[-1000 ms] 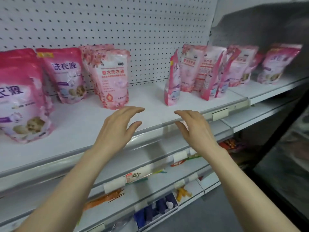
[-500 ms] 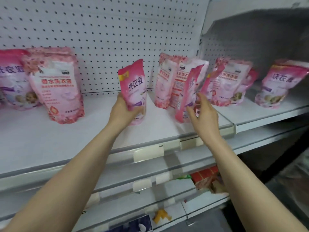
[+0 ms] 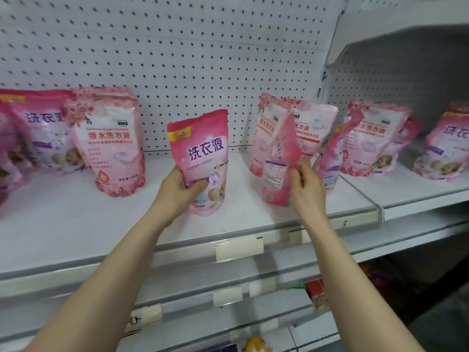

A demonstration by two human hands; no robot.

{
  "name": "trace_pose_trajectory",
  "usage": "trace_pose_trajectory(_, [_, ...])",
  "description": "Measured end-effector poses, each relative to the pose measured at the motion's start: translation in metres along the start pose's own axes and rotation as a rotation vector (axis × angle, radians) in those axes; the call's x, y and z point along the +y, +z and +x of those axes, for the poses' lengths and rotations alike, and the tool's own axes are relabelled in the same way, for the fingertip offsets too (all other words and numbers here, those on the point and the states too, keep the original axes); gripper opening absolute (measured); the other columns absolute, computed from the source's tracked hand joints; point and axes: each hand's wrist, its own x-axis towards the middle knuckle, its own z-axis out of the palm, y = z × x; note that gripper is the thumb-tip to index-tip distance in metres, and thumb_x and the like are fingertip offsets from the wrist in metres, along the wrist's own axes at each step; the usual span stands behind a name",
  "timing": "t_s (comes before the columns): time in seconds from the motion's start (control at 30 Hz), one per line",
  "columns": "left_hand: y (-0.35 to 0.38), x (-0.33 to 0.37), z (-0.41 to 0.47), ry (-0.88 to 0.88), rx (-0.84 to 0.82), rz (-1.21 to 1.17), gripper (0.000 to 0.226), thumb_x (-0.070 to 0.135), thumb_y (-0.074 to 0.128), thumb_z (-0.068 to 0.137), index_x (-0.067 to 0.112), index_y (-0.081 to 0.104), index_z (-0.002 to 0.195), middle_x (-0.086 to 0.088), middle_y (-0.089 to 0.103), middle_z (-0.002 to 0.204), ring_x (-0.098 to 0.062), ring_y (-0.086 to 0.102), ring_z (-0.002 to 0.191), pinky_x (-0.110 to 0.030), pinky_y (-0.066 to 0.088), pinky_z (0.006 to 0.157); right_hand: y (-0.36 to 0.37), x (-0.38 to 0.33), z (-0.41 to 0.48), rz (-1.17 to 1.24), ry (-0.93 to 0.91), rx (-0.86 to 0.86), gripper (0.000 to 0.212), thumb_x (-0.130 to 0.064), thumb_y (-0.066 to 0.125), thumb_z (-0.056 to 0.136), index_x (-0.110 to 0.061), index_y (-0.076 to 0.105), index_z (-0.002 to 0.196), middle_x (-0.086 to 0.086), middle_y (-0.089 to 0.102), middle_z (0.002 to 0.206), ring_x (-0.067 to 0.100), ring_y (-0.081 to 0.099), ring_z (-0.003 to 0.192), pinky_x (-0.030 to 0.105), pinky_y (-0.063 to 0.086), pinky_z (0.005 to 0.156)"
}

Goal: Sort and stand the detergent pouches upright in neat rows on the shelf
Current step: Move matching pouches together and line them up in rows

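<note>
My left hand (image 3: 181,190) grips the lower part of a bright pink detergent pouch (image 3: 200,153), held upright at the middle of the white shelf (image 3: 76,224) with its front toward me. My right hand (image 3: 305,185) pinches the edge of a second pink pouch (image 3: 279,171), turned edge-on with its back label showing. Behind it stand two pale floral pouches (image 3: 314,133). To the left stand a floral pouch (image 3: 111,146) and pink pouches (image 3: 43,130).
White pegboard (image 3: 203,59) backs the shelf. A neighbouring shelf section on the right holds more pouches (image 3: 375,138) and one at the far right (image 3: 446,148). Price label holders (image 3: 238,247) line the front rail. Lower shelves carry other goods (image 3: 317,293).
My hands went from hovering in front of the shelf to holding a pouch each. The left pouch now faces me, nearer the middle. The view has moved closer and to the right.
</note>
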Motion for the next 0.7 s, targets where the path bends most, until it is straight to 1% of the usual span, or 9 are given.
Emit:
trace_pose_trajectory(0.1, [-0.01, -0.005, -0.006, 0.021, -0.015, -0.031, 0.052, 0.007, 0.069, 0.086, 0.018, 0.048, 0.132, -0.004, 0.066, 0.123, -0.024, 0.063, 0.111, -0.052, 0.05, 0.097, 0.001, -0.003, -0.012, 0.244, 0.007, -0.172, 0.019, -0.017, 0.046, 0.101, -0.02, 0.056, 0.084, -0.004, 0.06, 0.081, 0.017, 0.055, 0.082, 0.047, 0.048, 0.08])
trace_pose_trajectory(0.2, [-0.011, -0.007, -0.009, 0.039, -0.011, -0.042, 0.055, 0.006, 0.069, 0.086, 0.019, 0.045, 0.134, -0.003, 0.064, 0.125, -0.023, 0.062, 0.113, -0.053, 0.049, 0.098, 0.007, -0.01, -0.012, 0.354, 0.035, -0.247, 0.018, -0.014, 0.043, 0.104, -0.017, 0.061, 0.105, 0.008, 0.067, 0.102, 0.032, 0.061, 0.099, 0.059, 0.047, 0.098])
trace_pose_trajectory(0.3, [-0.008, -0.008, -0.011, 0.061, 0.0, -0.036, 0.058, 0.009, 0.069, 0.087, 0.021, 0.041, 0.137, -0.003, 0.062, 0.128, -0.024, 0.061, 0.115, -0.053, 0.048, 0.099, 0.009, -0.015, -0.011, 0.395, 0.078, -0.251, 0.029, -0.014, 0.052, 0.099, -0.024, 0.055, 0.126, -0.004, 0.066, 0.118, 0.011, 0.063, 0.104, 0.045, 0.052, 0.099])
trace_pose_trajectory(0.4, [-0.005, -0.008, -0.013, 0.084, 0.028, -0.014, 0.058, 0.011, 0.068, 0.088, 0.021, 0.039, 0.138, -0.002, 0.062, 0.128, -0.024, 0.061, 0.115, -0.052, 0.048, 0.099, 0.01, -0.014, -0.022, 0.43, 0.057, -0.319, 0.064, -0.02, 0.069, 0.082, -0.031, 0.042, 0.139, -0.013, 0.061, 0.13, -0.001, 0.061, 0.113, 0.02, 0.053, 0.091])
trace_pose_trajectory(0.43, [-0.004, -0.008, -0.013, 0.09, 0.039, -0.008, 0.058, 0.011, 0.068, 0.088, 0.02, 0.039, 0.138, -0.002, 0.062, 0.127, -0.024, 0.061, 0.115, -0.051, 0.049, 0.099, 0.011, -0.015, -0.026, 0.404, 0.051, -0.308, 0.068, -0.022, 0.074, 0.079, -0.03, 0.041, 0.139, -0.013, 0.061, 0.129, 0.0, 0.062, 0.112, 0.021, 0.055, 0.089])
trace_pose_trajectory(0.5, [-0.001, -0.008, -0.013, 0.096, 0.071, 0.002, 0.056, 0.013, 0.069, 0.087, 0.019, 0.04, 0.135, -0.001, 0.062, 0.125, -0.023, 0.061, 0.112, -0.047, 0.05, 0.097, 0.014, -0.02, -0.029, 0.319, 0.063, -0.202, 0.06, -0.025, 0.082, 0.078, -0.025, 0.05, 0.128, -0.013, 0.067, 0.116, 0.009, 0.066, 0.101, 0.036, 0.057, 0.088])
trace_pose_trajectory(0.57, [0.002, -0.009, -0.017, 0.107, 0.129, 0.018, 0.049, 0.017, 0.071, 0.085, 0.023, 0.042, 0.125, 0.003, 0.062, 0.117, -0.018, 0.064, 0.103, -0.037, 0.053, 0.086, 0.018, -0.025, -0.026, 0.208, 0.077, -0.07, 0.052, -0.032, 0.083, 0.077, -0.022, 0.055, 0.119, -0.01, 0.07, 0.106, 0.018, 0.067, 0.096, 0.044, 0.055, 0.087])
trace_pose_trajectory(0.63, [0.005, -0.01, -0.022, 0.126, 0.175, 0.046, 0.044, 0.022, 0.071, 0.086, 0.027, 0.041, 0.116, 0.006, 0.062, 0.109, -0.006, 0.062, 0.09, -0.023, 0.05, 0.071, 0.025, -0.032, -0.025, 0.053, 0.086, 0.003, 0.061, -0.039, 0.081, 0.077, -0.017, 0.053, 0.127, 0.0, 0.07, 0.117, 0.028, 0.065, 0.108, 0.043, 0.051, 0.093])
trace_pose_trajectory(0.7, [0.007, -0.011, -0.026, 0.144, 0.181, 0.056, 0.041, 0.023, 0.069, 0.087, 0.027, 0.042, 0.117, 0.007, 0.062, 0.107, 0.0, 0.06, 0.086, -0.016, 0.046, 0.067, 0.035, -0.041, -0.03, -0.061, 0.072, 0.036, 0.067, -0.044, 0.077, 0.08, -0.015, 0.047, 0.133, 0.006, 0.067, 0.125, 0.031, 0.063, 0.113, 0.04, 0.049, 0.093])
